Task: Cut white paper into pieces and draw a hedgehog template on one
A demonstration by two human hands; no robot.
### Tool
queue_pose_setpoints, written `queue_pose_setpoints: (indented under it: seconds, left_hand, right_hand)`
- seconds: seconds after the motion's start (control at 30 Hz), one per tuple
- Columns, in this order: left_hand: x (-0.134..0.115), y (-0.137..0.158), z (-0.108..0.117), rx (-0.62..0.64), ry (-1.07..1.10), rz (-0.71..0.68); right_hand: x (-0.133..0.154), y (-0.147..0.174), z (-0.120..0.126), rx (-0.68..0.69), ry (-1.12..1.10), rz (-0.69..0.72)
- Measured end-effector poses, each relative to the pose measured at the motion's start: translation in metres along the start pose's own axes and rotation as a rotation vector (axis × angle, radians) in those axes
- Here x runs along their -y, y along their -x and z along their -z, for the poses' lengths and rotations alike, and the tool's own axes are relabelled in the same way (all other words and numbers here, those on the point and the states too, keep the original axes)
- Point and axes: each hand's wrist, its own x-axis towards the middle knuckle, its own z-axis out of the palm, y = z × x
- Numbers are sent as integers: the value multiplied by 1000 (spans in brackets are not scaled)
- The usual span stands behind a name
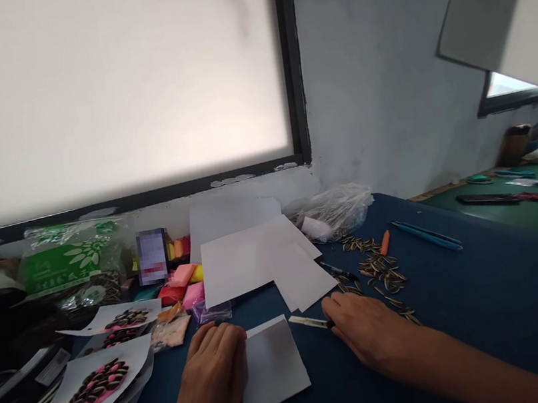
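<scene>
A white paper card (273, 366) lies on the blue cloth in front of me. My left hand (210, 368) is closed over its left edge, fingers together and curled, covering that side. To the right of the card, my right hand (363, 329) is closed around the dark end of a utility knife (311, 322). The knife's pale, narrow front part points left toward the card's upper right corner, apart from it. Beyond both hands lie larger white paper sheets (242, 262), overlapping one another.
Striped sunflower seeds (383, 268) are scattered at right, near an orange clay stick (385, 242) and blue tweezers (428, 235). Colourful clay packs (185, 285) sit behind my left hand. Seed-decorated paper pieces (97, 385) lie at left. A clear plastic bag (338, 208) rests against the wall.
</scene>
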Motion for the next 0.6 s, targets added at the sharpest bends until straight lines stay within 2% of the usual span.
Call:
queue_pose_setpoints:
  seconds: [0.33,0.4,0.47,0.6]
  left_hand:
    - [11,6,-13,-22,-63,-1]
    - [11,6,-13,-3,-84,-39]
    - [7,4,-8,94,-71,-104]
    - [-5,0,3,456,33,-152]
  right_hand:
    - [-9,-3,-11,-35,-9,197]
    - [-11,-4,-12,-44,-15,218]
    - [-13,-4,-13,-57,-21,241]
    - [-14,-6,-14,-97,-12,295]
